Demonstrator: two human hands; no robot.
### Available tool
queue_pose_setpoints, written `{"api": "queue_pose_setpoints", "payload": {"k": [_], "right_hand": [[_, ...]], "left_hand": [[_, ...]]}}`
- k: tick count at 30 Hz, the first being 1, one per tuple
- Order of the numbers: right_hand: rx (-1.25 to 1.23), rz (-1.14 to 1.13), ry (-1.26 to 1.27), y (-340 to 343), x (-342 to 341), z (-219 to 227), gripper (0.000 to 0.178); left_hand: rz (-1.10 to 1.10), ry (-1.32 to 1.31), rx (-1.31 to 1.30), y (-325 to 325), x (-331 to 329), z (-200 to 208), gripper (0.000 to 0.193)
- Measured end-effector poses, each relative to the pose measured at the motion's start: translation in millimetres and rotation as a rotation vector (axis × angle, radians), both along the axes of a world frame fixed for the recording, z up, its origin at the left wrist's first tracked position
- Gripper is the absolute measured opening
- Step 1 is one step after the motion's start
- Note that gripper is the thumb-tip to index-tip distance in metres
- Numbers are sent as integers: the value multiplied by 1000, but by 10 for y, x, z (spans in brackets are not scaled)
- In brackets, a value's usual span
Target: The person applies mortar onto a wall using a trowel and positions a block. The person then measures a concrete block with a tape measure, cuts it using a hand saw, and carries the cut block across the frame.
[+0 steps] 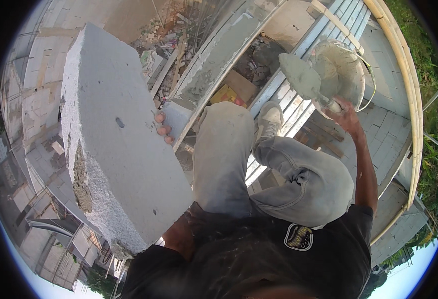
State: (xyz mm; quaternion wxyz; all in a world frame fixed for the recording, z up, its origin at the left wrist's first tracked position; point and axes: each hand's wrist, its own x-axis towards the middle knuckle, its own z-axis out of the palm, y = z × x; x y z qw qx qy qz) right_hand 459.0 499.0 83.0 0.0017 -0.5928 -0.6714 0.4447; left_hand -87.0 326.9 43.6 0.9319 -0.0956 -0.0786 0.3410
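A large light grey aerated concrete block (124, 124) stands tilted on my left, with a rough edge and old mortar on its side. My left hand (164, 129) grips it from beneath; only fingertips curl round its right edge, and the block hides the palm. My right hand (343, 117) is closed round the handle of a trowel (301, 75). Wet grey mortar coats the trowel's blade. This blade hangs at the left rim of a mortar-smeared bucket (361, 74), which has a thin pale handle and mortar inside.
Ahead runs a narrow wall top (216, 60) with fresh mortar. Metal planks (286, 102) lie beneath my shoe (269, 122) and the bucket. Bamboo poles (413, 99) curve along the right edge, with greenery beyond. Rubble and boards (166, 70) lie far below at the upper left.
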Motion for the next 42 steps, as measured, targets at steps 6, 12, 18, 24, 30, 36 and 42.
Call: {"api": "queue_pose_setpoints", "payload": {"k": [6, 12, 18, 24, 30, 36, 42], "right_hand": [[232, 685, -28, 791, -1246, -381, 56], [796, 1153, -125, 1078, -2253, -873, 29], [1057, 1235, -258, 1166, -2273, -994, 26], [1098, 1083, -354, 1369, -1817, -919, 30], [1036, 870, -466, 1255, -1501, -698, 34], [824, 725, -552, 810, -1446, -462, 31], [-81, -187, 29, 354, -514, 379, 59]], "left_hand": [[72, 36, -4, -168, -68, 118, 53], [134, 57, -11, -301, -94, 126, 54], [189, 58, -30, -460, -96, 51, 54], [191, 35, -39, -523, -81, -96, 54], [202, 6, -46, -623, 2, -243, 54], [180, -11, -5, -471, -29, -345, 55], [162, -22, 27, -312, 18, -345, 55]]}}
